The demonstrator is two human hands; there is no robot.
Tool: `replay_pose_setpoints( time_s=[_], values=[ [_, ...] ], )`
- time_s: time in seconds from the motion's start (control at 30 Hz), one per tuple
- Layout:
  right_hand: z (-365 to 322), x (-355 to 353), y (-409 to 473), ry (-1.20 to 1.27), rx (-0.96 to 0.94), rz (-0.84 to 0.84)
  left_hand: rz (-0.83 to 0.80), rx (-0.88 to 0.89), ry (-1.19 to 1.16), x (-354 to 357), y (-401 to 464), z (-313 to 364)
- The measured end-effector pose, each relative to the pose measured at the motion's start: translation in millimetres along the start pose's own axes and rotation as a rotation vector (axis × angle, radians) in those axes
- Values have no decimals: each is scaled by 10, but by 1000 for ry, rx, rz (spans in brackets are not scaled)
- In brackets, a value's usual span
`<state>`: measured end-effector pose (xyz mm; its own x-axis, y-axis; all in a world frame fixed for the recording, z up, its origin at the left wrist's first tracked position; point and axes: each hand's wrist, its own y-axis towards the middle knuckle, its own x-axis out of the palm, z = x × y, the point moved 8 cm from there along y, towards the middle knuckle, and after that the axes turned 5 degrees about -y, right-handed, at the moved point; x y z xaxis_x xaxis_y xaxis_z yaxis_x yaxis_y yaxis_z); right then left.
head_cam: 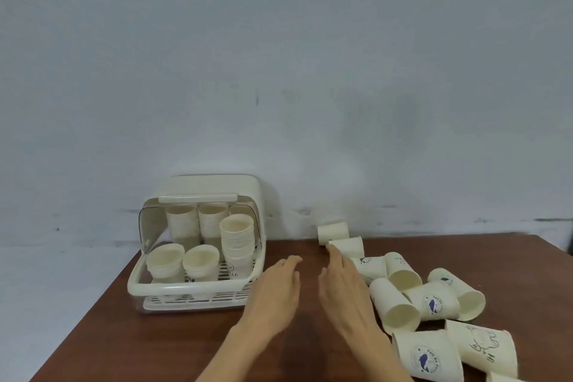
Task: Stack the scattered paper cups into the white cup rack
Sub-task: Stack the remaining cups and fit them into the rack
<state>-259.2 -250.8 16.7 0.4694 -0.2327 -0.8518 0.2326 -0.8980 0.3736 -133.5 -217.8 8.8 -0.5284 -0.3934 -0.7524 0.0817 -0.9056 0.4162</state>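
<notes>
You're facing a plain pale grey-blue wall (279, 56), matte, w/ a small dark vertical mark near centre and smudgy dark scuffs along its lower part. Below sits a reddish-brown wood table (148, 335), far edge up against the wall, right corner visible. Light's soft, even, slightly dim.

Two bare forearms, left grip (276, 291) and right grip (347, 285) unadorned.

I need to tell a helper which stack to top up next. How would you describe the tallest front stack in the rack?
Find the white cup rack at the table's left, by the wall. In its front row stand three stacks of cups. Yours is the tall stack at the right end, much higher than the two low ones beside it.
</notes>
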Motion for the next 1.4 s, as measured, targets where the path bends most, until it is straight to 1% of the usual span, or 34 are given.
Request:
replay_pose_setpoints(
  time_s=[0.07,0.2,0.27,0.47,0.57,0.73,0.8,0.9,1.0,1.07,1.2,1.4],
  values=[
    [61,-3,69,12,8,-3,-19,14,28,139,102,8],
    [271,56,195,46,64,-19,-89,71,212,381,347,45],
    [368,93,220,65,85,-30,-117,95,265,478,488,48],
    [566,53,318,140,114,-28,-135,90,273,782,1005,3],
    [667,-14,351,164,123,-40,-182,66,287,1010,1195,-22],
    [750,-29,390,132,106,-46,-261,125,400,1374,1536,70],
    [760,9,393,129,110,-56,-268,145,429,1451,1701,95],
    [772,53,407,133,118,-59,-263,254,494,1531,1944,176],
    [772,108,414,125,118,-60,-307,382,616,1666,2070,253],
    [777,139,420,118,117,-68,-341,424,701,1742,2102,269],
    [805,190,427,104,129,-92,-402,391,797,1822,2134,190],
    [826,179,415,66,153,-98,-359,307,797,1582,2126,162]
  ],
)
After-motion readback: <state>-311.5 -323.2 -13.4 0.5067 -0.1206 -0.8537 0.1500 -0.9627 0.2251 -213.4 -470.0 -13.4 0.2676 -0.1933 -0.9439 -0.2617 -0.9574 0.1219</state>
